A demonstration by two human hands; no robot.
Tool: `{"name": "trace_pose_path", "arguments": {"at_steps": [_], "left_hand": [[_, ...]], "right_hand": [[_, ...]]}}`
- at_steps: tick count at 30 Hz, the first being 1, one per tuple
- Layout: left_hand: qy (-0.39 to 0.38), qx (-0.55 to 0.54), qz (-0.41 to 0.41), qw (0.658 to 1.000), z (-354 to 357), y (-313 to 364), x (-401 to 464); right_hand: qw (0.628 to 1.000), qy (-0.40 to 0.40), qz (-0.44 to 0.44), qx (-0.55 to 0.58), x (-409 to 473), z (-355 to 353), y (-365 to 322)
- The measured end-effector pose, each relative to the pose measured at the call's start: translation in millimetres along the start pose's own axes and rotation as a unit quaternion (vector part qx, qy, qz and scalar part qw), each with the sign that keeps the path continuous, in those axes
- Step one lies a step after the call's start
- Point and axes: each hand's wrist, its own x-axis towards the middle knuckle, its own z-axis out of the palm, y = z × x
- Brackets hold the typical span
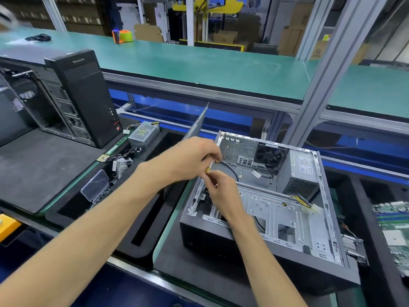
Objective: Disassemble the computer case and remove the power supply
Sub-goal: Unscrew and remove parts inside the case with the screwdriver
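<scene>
Head view. Open computer case (265,220) lay on its side on black mat, side panel off. Power supply (297,173) sat in far right corner of case, beside rear fan (269,155); its yellow-black cable bundle (304,201) lay loose on chassis floor. Left hand (194,159) and right hand (221,191) met over left edge of case, fingers pinched closed on small yellow-tipped connector (209,170) of black cable (230,168). Second tower case (81,96) stood upright far left; loose power supply unit (143,134) lay just beside it.

A long green-topped bench (199,63) runs across the far side, carried on a grey aluminium frame with 1 slanted post (327,69). Beyond its far edge stand stacked cardboard boxes (294,38) and a yellow frame (205,7), under even indoor light.
</scene>
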Motion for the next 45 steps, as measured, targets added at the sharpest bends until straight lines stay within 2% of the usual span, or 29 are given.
{"name": "trace_pose_path", "arguments": {"at_steps": [3,5,8,11,13,17,18,21,24,28,32,37,39,40,43,44,45], "left_hand": [[-0.012,0.155,-0.037,0.987,-2,12,14],[-0.012,0.210,-0.060,0.976,-6,16,22],[-0.053,0.179,-0.073,0.980,-12,16,22],[-0.103,0.124,-0.036,0.986,-17,18,14],[-0.088,0.132,-0.032,0.987,-17,21,15],[-0.005,0.287,-0.073,0.955,-10,25,25],[0.010,0.297,-0.072,0.952,-8,23,26],[-0.008,0.177,-0.026,0.984,-12,17,24],[-0.056,0.089,0.010,0.994,-19,16,24],[-0.029,0.072,-0.003,0.997,-20,13,24],[-0.013,-0.009,0.001,1.000,-19,11,22],[0.077,-0.093,-0.022,0.992,-8,-7,19],[0.129,-0.167,-0.103,0.972,9,-18,16],[0.146,-0.226,-0.168,0.948,20,-23,14],[0.133,-0.430,-0.341,0.825,58,-30,5],[0.125,-0.478,-0.374,0.785,69,-30,2],[0.123,-0.503,-0.395,0.759,77,-30,0]], "right_hand": [[1.000,0.018,0.007,0.010,1,-1,-1],[1.000,0.019,0.001,0.011,-1,-3,-2],[1.000,0.012,-0.013,0.016,-3,-3,-2],[0.999,0.016,-0.010,0.035,-2,-5,-2],[0.999,0.019,-0.007,0.033,-1,-6,-1],[0.998,0.022,0.012,0.057,0,-6,-1],[0.997,0.024,0.012,0.067,0,-6,0],[0.997,0.024,0.014,0.071,0,-6,2],[0.997,0.020,0.024,0.068,3,-5,4],[0.997,0.025,0.018,0.067,2,-5,3],[0.996,0.046,0.017,0.077,3,-6,1],[0.992,0.062,0.041,0.097,2,-7,3],[0.989,0.079,0.049,0.114,2,-11,2],[0.988,0.087,0.051,0.120,3,-14,0],[0.985,0.104,0.054,0.129,3,-22,-9],[0.984,0.108,0.052,0.129,2,-27,-12],[0.984,0.113,0.048,0.129,2,-31,-16]]}}
